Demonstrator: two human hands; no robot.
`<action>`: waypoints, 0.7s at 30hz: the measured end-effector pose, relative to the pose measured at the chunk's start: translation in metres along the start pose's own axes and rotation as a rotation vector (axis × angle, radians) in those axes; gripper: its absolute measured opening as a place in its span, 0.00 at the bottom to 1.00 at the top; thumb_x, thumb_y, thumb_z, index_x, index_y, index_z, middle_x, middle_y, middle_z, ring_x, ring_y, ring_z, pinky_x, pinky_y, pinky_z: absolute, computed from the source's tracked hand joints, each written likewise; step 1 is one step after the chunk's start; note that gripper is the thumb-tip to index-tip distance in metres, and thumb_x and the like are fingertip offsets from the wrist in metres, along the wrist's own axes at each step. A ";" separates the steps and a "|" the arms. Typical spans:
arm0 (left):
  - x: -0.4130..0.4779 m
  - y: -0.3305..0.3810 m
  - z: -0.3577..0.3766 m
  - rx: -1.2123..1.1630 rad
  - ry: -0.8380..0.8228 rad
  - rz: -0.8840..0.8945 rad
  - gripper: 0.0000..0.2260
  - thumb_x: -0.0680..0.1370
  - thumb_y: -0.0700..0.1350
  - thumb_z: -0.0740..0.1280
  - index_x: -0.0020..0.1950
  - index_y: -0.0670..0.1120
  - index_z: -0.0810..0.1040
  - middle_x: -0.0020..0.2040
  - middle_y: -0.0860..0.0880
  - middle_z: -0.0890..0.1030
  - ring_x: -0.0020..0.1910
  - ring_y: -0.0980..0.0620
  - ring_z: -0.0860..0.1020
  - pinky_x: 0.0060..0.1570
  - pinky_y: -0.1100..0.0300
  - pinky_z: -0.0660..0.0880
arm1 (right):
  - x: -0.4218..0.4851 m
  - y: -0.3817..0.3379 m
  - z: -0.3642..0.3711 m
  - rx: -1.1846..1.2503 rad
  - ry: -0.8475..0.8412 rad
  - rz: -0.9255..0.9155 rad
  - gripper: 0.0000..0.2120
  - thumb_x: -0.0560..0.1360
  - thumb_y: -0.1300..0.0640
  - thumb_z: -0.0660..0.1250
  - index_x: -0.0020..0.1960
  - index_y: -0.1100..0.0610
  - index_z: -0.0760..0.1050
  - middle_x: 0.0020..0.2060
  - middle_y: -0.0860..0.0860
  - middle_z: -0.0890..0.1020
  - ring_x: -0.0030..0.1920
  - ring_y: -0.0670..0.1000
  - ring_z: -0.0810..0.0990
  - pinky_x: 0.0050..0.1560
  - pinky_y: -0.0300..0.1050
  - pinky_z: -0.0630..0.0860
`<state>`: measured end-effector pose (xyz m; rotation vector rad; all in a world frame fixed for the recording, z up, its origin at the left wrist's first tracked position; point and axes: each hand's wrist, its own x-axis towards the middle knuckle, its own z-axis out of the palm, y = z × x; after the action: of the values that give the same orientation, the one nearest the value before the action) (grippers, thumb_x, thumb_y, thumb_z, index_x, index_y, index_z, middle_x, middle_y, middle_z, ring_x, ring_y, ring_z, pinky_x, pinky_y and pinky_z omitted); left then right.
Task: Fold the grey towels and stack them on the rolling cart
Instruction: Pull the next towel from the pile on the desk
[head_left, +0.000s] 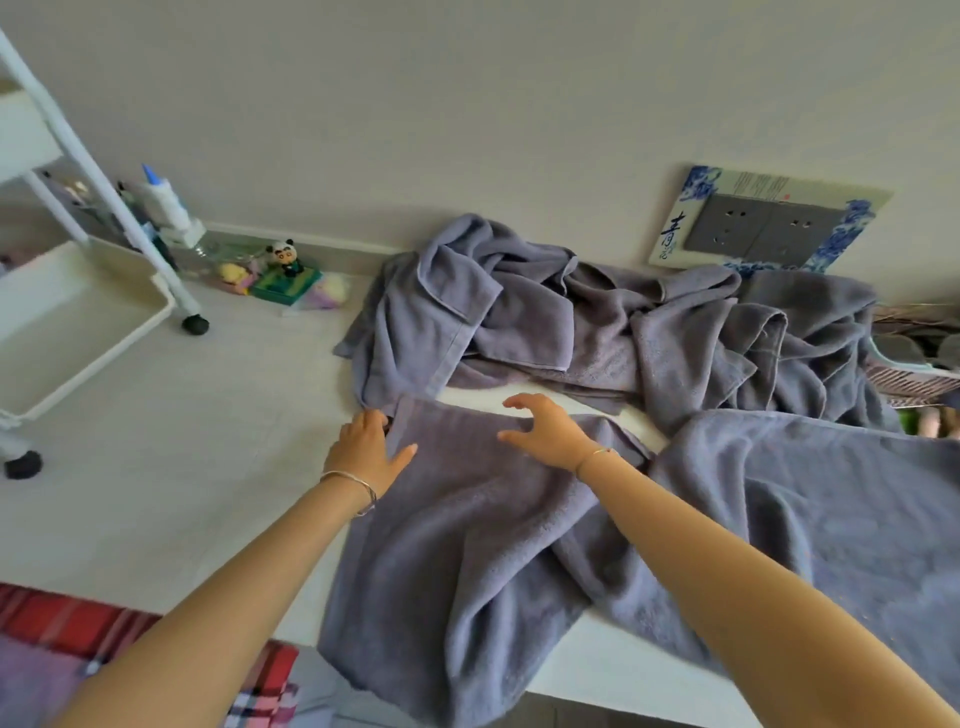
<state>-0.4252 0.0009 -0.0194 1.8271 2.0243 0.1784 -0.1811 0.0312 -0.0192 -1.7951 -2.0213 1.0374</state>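
Note:
A grey towel (467, 530) lies spread lengthwise on the white table, its near end hanging over the front edge. My left hand (366, 447) grips the towel's far left corner, thumb on top of the cloth. My right hand (545, 428) hovers just over the far edge with fingers spread and slightly curled, holding nothing. Behind them sits a crumpled heap of grey towels (597, 317). Another grey towel (810, 499) lies flat at the right. The white rolling cart (78, 312) stands at the left with its lower tray bare.
Small toys, a panda figure (285, 257) and a bottle (166, 208) stand by the wall behind the cart's leg. A grey wall socket (763, 228) is at the right. Red plaid fabric (62, 618) lies below the table's front edge.

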 end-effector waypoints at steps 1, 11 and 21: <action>-0.001 -0.010 -0.001 -0.048 -0.027 -0.040 0.27 0.75 0.55 0.67 0.65 0.39 0.66 0.63 0.40 0.71 0.62 0.39 0.71 0.58 0.48 0.70 | 0.005 -0.010 0.011 0.031 -0.025 0.020 0.24 0.74 0.53 0.70 0.67 0.58 0.68 0.65 0.56 0.70 0.63 0.56 0.73 0.62 0.45 0.70; -0.013 -0.031 -0.003 -0.506 -0.429 0.013 0.14 0.78 0.38 0.64 0.63 0.41 0.74 0.37 0.49 0.75 0.30 0.64 0.75 0.31 0.74 0.67 | 0.015 -0.082 0.086 0.472 -0.180 0.274 0.15 0.78 0.46 0.62 0.48 0.59 0.76 0.40 0.54 0.80 0.28 0.49 0.77 0.24 0.37 0.73; -0.053 -0.036 -0.004 -0.462 -0.558 -0.040 0.26 0.72 0.55 0.70 0.64 0.45 0.66 0.55 0.48 0.77 0.51 0.51 0.78 0.47 0.60 0.77 | 0.000 -0.110 0.073 0.679 0.201 0.250 0.11 0.80 0.56 0.57 0.40 0.59 0.69 0.31 0.54 0.75 0.26 0.49 0.73 0.26 0.40 0.71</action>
<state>-0.4564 -0.0549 -0.0175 1.3553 1.4787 0.0972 -0.3101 0.0075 -0.0010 -1.6927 -1.1415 1.3387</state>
